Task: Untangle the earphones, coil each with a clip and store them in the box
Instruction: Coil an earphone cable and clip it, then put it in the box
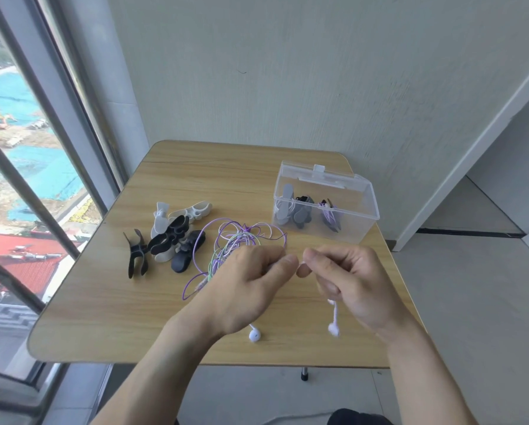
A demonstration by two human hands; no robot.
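A tangle of thin earphone cables (241, 240), purple, white and pale green, lies mid-table. My left hand (247, 286) pinches strands at its near right edge. My right hand (346, 280) pinches a cable just beside the left fingertips; from under it hangs a pale earbud (333, 328). A white earbud (255, 335) lies on the table below my left wrist. A pile of black, white and grey cable clips (168, 237) sits left of the tangle. The clear plastic box (361, 222), lid up, holds three coiled, clipped earphones.
The wooden table (103, 317) stands in a corner, with a window frame (57, 124) on the left and a wall behind. The box sits near the table's right back edge. The floor drops away to the right.
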